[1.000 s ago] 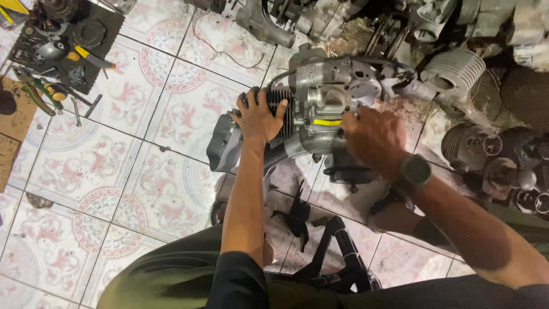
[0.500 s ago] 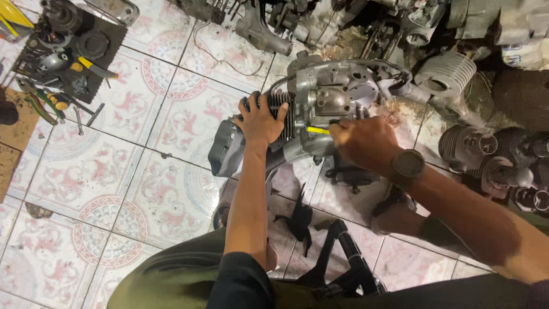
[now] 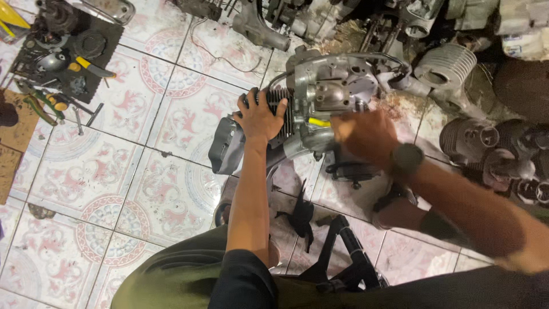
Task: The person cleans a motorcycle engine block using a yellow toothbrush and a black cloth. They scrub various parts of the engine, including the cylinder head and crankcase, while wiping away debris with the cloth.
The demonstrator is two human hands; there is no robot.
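A grey metal engine (image 3: 337, 86) lies on the patterned tile floor, its black finned cylinder toward me. My left hand (image 3: 260, 114) presses flat on the finned cylinder and steadies it. My right hand (image 3: 361, 134), with a dark watch on the wrist, is closed around a yellow-handled tool (image 3: 318, 122) whose tip points into the engine's lower side. Only a short yellow piece of the handle shows past my fingers. A grey cover (image 3: 226, 146) sits against the engine's left end.
A black mat (image 3: 68, 54) with tools and small engine parts lies at the upper left. Finned cylinders (image 3: 446, 66) and other engine parts crowd the upper right. A black stand (image 3: 343, 252) sits near my knees. Cardboard (image 3: 20, 123) lies at the left edge.
My right hand has shifted slightly left along the engine's lower side with the tool. My left hand stays on the finned cylinder.
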